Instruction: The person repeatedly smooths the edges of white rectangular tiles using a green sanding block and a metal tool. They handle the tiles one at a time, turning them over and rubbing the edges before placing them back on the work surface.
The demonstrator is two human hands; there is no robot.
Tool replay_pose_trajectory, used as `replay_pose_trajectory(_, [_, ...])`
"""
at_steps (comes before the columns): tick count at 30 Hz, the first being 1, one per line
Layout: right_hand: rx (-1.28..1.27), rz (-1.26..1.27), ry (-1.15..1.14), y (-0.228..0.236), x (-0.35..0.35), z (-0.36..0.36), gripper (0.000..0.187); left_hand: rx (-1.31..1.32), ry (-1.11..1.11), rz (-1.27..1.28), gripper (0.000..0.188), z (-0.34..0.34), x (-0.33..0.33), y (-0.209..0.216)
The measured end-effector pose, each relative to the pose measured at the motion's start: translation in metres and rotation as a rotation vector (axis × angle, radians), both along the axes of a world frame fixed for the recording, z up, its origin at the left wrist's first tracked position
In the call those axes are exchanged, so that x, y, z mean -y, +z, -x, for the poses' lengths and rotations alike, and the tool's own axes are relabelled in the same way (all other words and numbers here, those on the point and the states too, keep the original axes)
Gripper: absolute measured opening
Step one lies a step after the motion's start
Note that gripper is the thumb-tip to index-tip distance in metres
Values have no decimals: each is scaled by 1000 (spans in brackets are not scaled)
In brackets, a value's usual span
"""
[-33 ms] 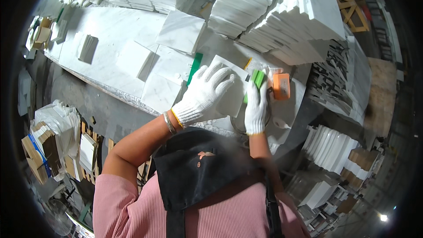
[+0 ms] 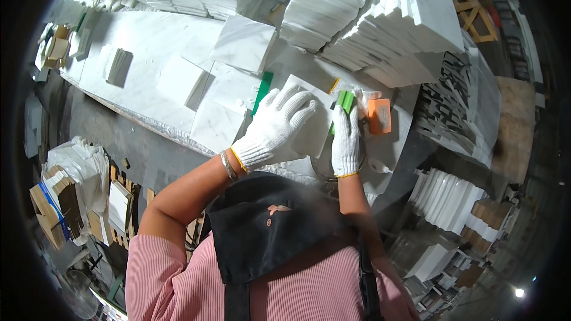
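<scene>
A white marble tile [image 2: 314, 130] stands tilted before me on the bench. My left hand [image 2: 275, 123], in a white knit glove, grips it with its fingers bent over the near face. At the tile's right edge, my right hand [image 2: 346, 139], gloved too, is closed around a bright green hand pad [image 2: 344, 101], holding it close against that edge. Part of the pad is hidden by the fingers. An orange block [image 2: 379, 116] lies just right of this hand. Left of the tile is a dark green strip [image 2: 262, 93].
More marble tiles [image 2: 244, 43] lie across the stone-topped bench [image 2: 148, 30]. Tall stacks of tiles [image 2: 404, 30] rise along its far side. A round metal rim [image 2: 322, 173] shows below the right hand, and a yellow stick [image 2: 334, 85] lies beyond the tile.
My right hand and the green pad have shifted slightly left and away from me along the tile's edge. My left hand and the tile hold still.
</scene>
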State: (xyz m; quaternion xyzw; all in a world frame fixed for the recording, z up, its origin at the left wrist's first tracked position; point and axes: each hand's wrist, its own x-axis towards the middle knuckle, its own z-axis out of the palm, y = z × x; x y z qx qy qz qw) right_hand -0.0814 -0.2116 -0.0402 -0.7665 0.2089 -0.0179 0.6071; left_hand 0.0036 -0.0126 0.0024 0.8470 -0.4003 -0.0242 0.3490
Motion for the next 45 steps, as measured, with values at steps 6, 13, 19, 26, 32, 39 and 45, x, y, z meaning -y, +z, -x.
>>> replay_pose_trajectory(6, [153, 218, 74, 43, -30, 11, 66, 60, 50, 23, 85, 4, -1, -10])
replay_pose_trajectory(13, [48, 144, 177, 0, 18, -2, 60, 41, 19, -14, 85, 0, -1, -5])
replay_pose_trajectory(19, [117, -187, -192, 35, -33, 2, 58, 40, 23, 5, 86, 3, -1, -7])
replay_pose_trajectory(26, [-4, -123, -74, 25, -15, -7, 68, 34, 27, -21, 86, 4, -3, -3])
replay_pose_trajectory(32, [127, -303, -156, 4, -17, 8, 57, 46, 18, -5, 91, 3, 2, -6])
replay_pose_trajectory(39, [112, -295, -35, 49, -29, 11, 65, 49, 34, -12, 90, 4, -1, -7])
replay_pose_trajectory(45, [196, 573, 211, -24, 12, 4, 57, 25, 5, -8, 90, 2, 2, -4])
